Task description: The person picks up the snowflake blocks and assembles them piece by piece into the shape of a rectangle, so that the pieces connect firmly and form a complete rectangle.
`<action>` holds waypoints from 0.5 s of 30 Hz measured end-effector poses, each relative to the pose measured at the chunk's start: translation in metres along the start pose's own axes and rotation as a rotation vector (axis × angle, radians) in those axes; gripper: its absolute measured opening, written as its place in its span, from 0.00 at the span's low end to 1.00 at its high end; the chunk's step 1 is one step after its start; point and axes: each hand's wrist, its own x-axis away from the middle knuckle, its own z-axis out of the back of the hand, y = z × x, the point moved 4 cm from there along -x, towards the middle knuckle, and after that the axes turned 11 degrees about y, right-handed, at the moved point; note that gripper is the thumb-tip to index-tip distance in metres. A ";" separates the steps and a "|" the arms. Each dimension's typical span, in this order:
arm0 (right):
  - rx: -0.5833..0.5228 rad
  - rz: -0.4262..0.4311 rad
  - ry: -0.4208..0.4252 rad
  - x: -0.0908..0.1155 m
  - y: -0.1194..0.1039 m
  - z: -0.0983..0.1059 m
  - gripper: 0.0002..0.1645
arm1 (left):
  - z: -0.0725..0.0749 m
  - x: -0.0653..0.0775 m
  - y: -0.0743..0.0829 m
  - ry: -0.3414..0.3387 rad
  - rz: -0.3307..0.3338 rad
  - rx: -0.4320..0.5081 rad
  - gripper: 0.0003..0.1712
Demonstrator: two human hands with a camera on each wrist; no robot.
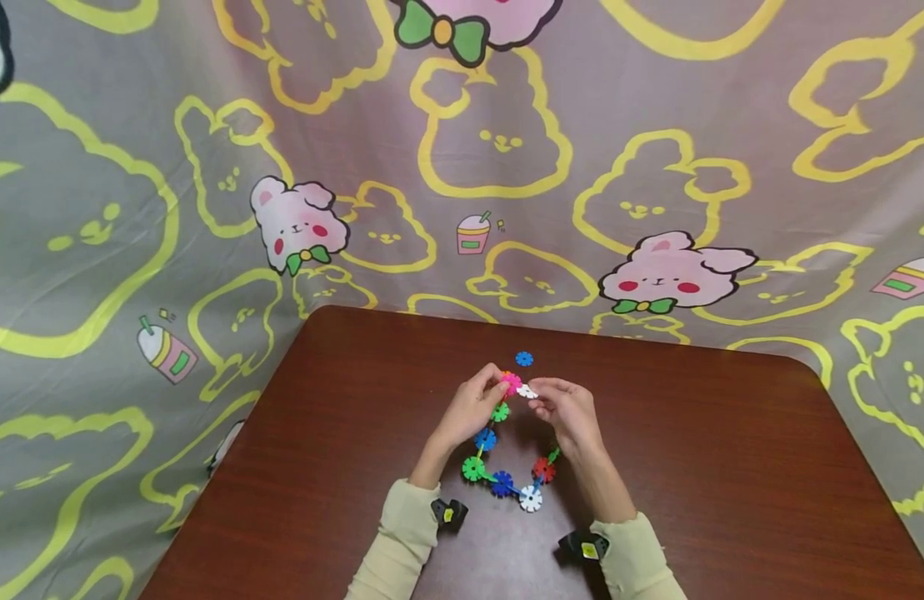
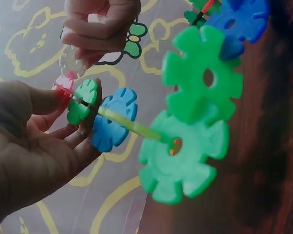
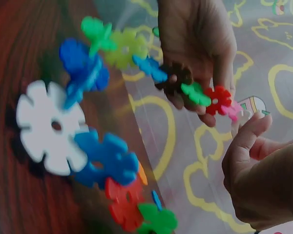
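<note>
A chain of notched plastic snowflake discs curves between the two hands, its near part low over the table. My left hand (image 1: 465,412) pinches a pink snowflake disc (image 1: 511,383) at the chain's far end. Between the thumb and fingers of my right hand (image 1: 574,421) is a white snowflake disc (image 1: 527,392), which meets the pink one edge to edge. From the pink disc the chain runs through a red disc (image 3: 218,100), a brown disc (image 3: 174,78) and a light green disc (image 2: 183,156). It bends past a larger-looking white disc (image 3: 51,127) to a red disc (image 1: 544,470) under my right wrist.
A loose blue disc (image 1: 524,358) lies on the brown wooden table (image 1: 342,417), just beyond the hands. Behind the table hangs a grey cloth (image 1: 402,150) with cartoon prints. Black wrist cameras (image 1: 584,546) sit at both sleeves.
</note>
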 end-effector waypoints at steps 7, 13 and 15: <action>-0.008 -0.043 -0.021 0.003 0.003 -0.005 0.12 | 0.004 0.000 0.000 -0.007 0.011 0.013 0.06; 0.266 0.147 -0.134 -0.007 -0.003 -0.002 0.19 | 0.004 -0.001 -0.011 -0.058 0.158 0.183 0.08; 0.435 0.278 -0.149 -0.016 -0.007 -0.002 0.19 | 0.004 -0.001 -0.015 -0.055 0.208 0.233 0.09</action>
